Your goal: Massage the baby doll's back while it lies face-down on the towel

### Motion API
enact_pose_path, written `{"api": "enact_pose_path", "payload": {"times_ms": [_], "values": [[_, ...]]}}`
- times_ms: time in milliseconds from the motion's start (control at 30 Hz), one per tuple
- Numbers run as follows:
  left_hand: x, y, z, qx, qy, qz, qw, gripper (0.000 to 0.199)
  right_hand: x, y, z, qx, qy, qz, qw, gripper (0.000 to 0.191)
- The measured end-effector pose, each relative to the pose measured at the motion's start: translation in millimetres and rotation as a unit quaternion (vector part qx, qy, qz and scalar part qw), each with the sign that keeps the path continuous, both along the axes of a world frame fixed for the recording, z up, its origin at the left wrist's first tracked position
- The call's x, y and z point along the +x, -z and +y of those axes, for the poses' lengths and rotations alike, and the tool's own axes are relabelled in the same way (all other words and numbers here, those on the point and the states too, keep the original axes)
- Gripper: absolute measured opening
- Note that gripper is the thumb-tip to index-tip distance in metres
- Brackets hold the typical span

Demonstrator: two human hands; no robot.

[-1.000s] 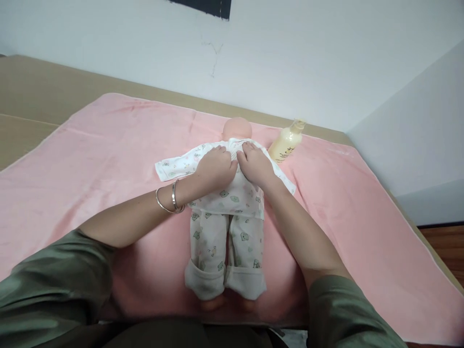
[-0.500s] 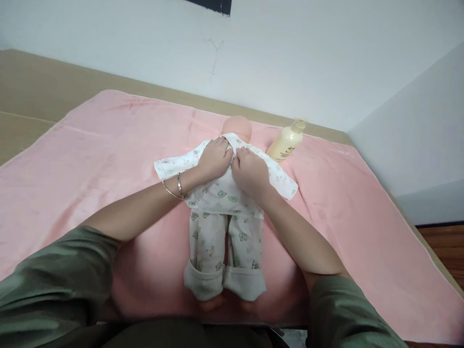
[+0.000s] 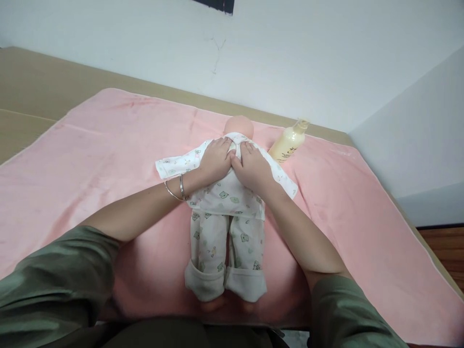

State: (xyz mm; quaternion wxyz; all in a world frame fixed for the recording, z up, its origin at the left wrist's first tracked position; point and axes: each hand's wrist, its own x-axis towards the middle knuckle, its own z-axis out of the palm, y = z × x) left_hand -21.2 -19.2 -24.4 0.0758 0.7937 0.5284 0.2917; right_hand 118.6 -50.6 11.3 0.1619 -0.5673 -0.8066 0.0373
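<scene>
A baby doll point(image 3: 239, 126) lies stretched out with its round head away from me and its feet near me. It wears a white printed top point(image 3: 228, 197) and matching trousers point(image 3: 212, 241) with turned-up cuffs. My left hand point(image 3: 216, 160), with bracelets on its wrist, rests flat on the upper part of the top. Beside it my right hand point(image 3: 253, 166) lies on the same area, fingers stretched towards the doll's neck. The two thumbs meet at the middle. Both hands are open, and the cloth beneath them is hidden.
A pale yellow pump bottle point(image 3: 289, 143) leans by the doll's right-hand sleeve in view. Everything lies on a pink cloth point(image 3: 119, 130) over a wooden surface point(image 3: 32, 79). A white wall point(image 3: 145, 43) rises behind.
My right hand's fingers have straightened and now lie flatter on the top. The left hand stays in about the same place. The doll and bottle have kept their places.
</scene>
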Motion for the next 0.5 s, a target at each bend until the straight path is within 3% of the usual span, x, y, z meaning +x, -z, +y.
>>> {"api": "enact_pose_path", "payload": {"times_ms": [333,500], "values": [[1.6,-1.6,-2.0,0.003,-0.011,-0.005,1.000,0.044,-0.4,4.3,3.5,0.011,0.022,0.035,0.999,0.058],[6.2,-4.0,-17.4,0.023,-0.045,0.023,0.998,0.047,3.7,8.7,12.9,-0.006,0.040,0.053,0.998,0.056]]}}
